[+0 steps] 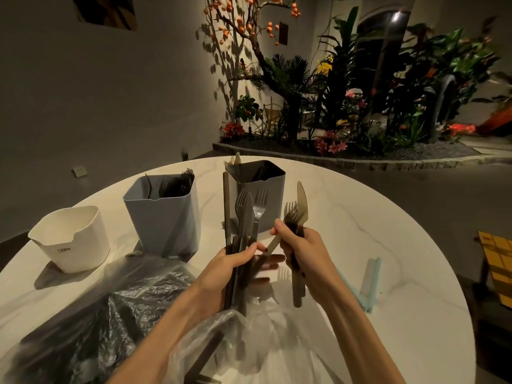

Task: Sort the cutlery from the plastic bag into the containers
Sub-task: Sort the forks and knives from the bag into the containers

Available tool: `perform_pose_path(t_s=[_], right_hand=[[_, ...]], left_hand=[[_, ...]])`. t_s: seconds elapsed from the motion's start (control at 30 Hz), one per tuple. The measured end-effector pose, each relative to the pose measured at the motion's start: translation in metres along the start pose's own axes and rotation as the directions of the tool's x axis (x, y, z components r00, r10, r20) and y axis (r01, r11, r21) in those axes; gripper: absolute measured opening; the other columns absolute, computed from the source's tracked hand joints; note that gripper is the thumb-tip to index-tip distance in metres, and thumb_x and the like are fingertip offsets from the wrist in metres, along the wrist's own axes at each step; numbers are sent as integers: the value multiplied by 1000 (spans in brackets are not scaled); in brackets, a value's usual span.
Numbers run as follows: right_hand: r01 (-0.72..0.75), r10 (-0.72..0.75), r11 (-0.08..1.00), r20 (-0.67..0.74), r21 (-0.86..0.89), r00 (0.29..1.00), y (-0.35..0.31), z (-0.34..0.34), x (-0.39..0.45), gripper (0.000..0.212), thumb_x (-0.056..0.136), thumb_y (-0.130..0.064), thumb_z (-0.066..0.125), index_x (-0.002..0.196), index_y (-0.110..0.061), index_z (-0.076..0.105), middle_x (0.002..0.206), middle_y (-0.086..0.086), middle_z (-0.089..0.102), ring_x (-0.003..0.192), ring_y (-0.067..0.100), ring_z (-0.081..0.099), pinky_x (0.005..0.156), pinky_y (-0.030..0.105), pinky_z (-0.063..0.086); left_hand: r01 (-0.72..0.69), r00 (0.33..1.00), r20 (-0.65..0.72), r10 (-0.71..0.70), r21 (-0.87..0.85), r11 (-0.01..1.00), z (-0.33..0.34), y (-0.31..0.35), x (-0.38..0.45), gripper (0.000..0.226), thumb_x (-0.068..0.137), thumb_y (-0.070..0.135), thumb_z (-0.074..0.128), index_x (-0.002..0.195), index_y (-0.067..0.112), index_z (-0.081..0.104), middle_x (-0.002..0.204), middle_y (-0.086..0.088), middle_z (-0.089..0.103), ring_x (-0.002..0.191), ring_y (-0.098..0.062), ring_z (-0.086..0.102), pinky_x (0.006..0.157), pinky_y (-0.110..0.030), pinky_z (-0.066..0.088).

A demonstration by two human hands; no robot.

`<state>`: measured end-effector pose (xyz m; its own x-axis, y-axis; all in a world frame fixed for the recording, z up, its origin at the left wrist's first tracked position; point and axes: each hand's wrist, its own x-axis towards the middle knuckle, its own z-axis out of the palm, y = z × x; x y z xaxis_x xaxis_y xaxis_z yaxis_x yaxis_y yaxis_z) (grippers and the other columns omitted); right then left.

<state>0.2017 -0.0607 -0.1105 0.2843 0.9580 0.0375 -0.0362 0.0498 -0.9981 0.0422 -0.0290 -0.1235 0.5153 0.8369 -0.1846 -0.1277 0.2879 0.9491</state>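
**Two handfuls of cutlery, mid-sort**

White container, left of frame: contents not visible. Blue-grey container beside it: dark forks. Grey container, centre: pale knives. Plastic bag crumpled at lower left, a few pieces inside. Left hand grips an upright bundle; right hand clasps a fork and knife. Pieces look light, stiff, slick; best pinched mid-handle. Round marble-look table, dim room, planter bed upper right.
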Motion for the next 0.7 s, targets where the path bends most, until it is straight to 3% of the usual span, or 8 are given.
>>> perform_pose_path(t_s=[0.07, 0.13, 0.2, 0.3, 0.43, 0.53, 0.6, 0.7], right_hand=[[13, -13, 999, 29, 31, 999, 1, 0, -1, 27, 100, -34, 61, 95, -11, 73, 74, 10, 72, 72, 21, 73, 65, 29, 61], [17, -18, 1000, 38, 15, 999, 3, 2, -2, 24, 99, -32, 62, 99, -11, 72, 88, 10, 76, 84, 22, 75, 65, 30, 63], [66, -66, 992, 3, -103, 998, 8, 4, -1, 22, 99, -34, 62, 99, -14, 69, 89, 0, 76, 85, 13, 74, 64, 23, 59], [182, -212, 929, -60, -323, 975, 17, 4, 3, 14, 94, -43, 66, 100, -30, 66, 91, -11, 72, 89, 5, 68, 79, 29, 58], [166, -201, 948, -109, -270, 974, 15, 5, 2, 38, 85, -51, 75, 113, -30, 61, 108, -15, 67, 101, 4, 62, 81, 22, 49], [191, -299, 940, -418, -282, 858, 8, -1, 1, 64, 80, -55, 78, 132, -30, 48, 98, -11, 55, 87, 6, 56, 71, 19, 45], [289, -469, 867, -467, -406, 750, 8, -6, 1, 60, 85, -49, 76, 134, -32, 48, 80, -11, 48, 70, 6, 49, 63, 15, 43], [306, -452, 830, -242, -467, 858, 7, -1, 0, 36, 90, -47, 70, 124, -37, 62, 68, -15, 57, 62, -2, 54, 66, 19, 49]], left_hand=[[34, 997, 72, -31, -41, 999, 2, 0, -3, 26, 102, 22, 54, 117, 11, 71, 113, -23, 73, 105, -41, 70, 100, -61, 50], [58, 987, 147, -58, 3, 998, 4, 0, -5, 30, 104, 23, 51, 125, 7, 65, 115, -25, 71, 106, -45, 69, 99, -60, 51], [78, 978, 190, -89, 62, 995, 5, -1, -5, 32, 105, 25, 49, 122, 3, 65, 109, -27, 72, 97, -46, 71, 90, -54, 57], [98, 971, 214, -105, 41, 994, 5, -6, -2, 31, 102, 25, 53, 109, -4, 59, 80, -19, 65, 64, -31, 64, 69, -45, 58], [116, 968, 230, -100, -58, 992, 5, -6, -1, 17, 98, 23, 57, 101, 8, 50, 65, -6, 42, 47, -13, 38, 43, -25, 41], [127, 961, 258, -105, -72, 989, 3, -7, 1, 16, 98, 22, 57, 102, 8, 51, 66, -5, 41, 45, -11, 36, 40, -21, 32], [118, 958, 267, -102, -45, 992, 3, -8, 2, 18, 96, 22, 59, 103, 8, 51, 67, -5, 43, 46, -10, 37, 39, -20, 33], [113, 956, 273, -111, 9, 994, 3, -10, 2, 17, 96, 22, 62, 102, 7, 54, 68, -6, 45, 47, -11, 38, 40, -21, 35]])
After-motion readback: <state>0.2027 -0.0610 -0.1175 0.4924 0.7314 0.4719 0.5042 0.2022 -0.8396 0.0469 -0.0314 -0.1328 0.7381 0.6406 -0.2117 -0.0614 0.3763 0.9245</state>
